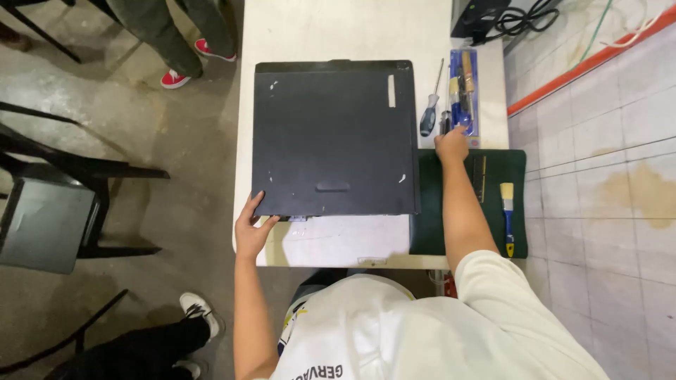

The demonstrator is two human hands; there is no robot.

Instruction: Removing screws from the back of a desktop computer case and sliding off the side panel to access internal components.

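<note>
The flat black metal computer case (333, 137) lies centred on the white worktop (338, 28). Left hand (251, 229) steadies its near-left corner, fingers spread. Right hand (451, 144) closes on the black-handled screwdriver (446, 121); grip it firmly before lifting.

White table (331, 28) carries it all: a big black computer case (332, 137) lying flat in the middle, a dark green mat (493, 232) on the right edge with a yellow-and-blue brush (507, 218) on it. Above the mat, a screwdriver (429, 112) and what looks like a blue tool pack (465, 88).
</note>
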